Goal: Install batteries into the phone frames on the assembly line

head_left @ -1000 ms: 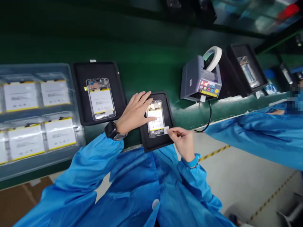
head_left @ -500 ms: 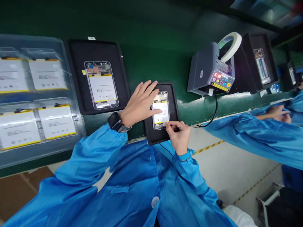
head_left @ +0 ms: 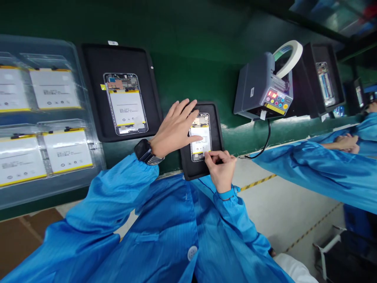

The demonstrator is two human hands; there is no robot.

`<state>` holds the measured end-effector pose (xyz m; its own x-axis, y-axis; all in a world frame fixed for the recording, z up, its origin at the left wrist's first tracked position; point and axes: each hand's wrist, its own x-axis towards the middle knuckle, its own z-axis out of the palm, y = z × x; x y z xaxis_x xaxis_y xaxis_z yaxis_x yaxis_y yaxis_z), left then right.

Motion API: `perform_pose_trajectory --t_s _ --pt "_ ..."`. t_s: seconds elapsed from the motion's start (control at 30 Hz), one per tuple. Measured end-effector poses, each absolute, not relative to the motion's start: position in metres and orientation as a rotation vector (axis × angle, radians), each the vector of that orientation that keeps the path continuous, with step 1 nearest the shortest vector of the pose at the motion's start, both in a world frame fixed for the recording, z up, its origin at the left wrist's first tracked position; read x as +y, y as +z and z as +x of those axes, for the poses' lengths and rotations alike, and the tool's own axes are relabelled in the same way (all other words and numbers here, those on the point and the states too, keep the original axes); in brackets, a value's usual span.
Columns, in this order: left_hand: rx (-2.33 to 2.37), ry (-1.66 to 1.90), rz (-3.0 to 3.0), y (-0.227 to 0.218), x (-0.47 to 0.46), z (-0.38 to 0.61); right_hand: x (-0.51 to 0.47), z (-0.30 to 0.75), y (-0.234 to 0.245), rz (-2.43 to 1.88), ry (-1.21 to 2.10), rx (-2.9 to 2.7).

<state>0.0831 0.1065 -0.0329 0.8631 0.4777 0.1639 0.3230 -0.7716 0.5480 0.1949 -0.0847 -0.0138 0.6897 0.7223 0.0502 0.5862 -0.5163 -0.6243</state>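
An opened tablet (head_left: 200,135) with a white battery and a bared circuit board lies in a small black tray (head_left: 216,129) in front of me. My left hand (head_left: 177,129) is spread over the tablet's left side, thumb on or just above the battery. At the tablet's lower right corner, my right hand (head_left: 221,167) is closed in a pinch. Whatever is between its fingertips, if anything, is too small to make out. Left of these, a second opened tablet (head_left: 126,108) with a battery rests in a larger black tray (head_left: 91,59).
A clear plastic tray (head_left: 96,151) holding several batteries (head_left: 67,149) covers the left. On the right stands a tape dispenser (head_left: 256,86) with a roll of tape (head_left: 294,59) and a black cable (head_left: 268,137). Beyond it are another tray with a device (head_left: 325,84) and a co-worker's sleeve (head_left: 309,169).
My hands stay almost in place at the tablet, the right shifting very slightly. The view has shifted a little. The co-worker's hands have drawn together.
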Motion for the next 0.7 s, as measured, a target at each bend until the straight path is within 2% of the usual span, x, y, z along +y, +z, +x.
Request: perform_pose_trajectory --t_s 0.7 --pt "0.585 0.458 2.516 -0.035 0.106 0.0833 -0.0881 0.1992 -0.0133 -2.406 0.195 -1.159"
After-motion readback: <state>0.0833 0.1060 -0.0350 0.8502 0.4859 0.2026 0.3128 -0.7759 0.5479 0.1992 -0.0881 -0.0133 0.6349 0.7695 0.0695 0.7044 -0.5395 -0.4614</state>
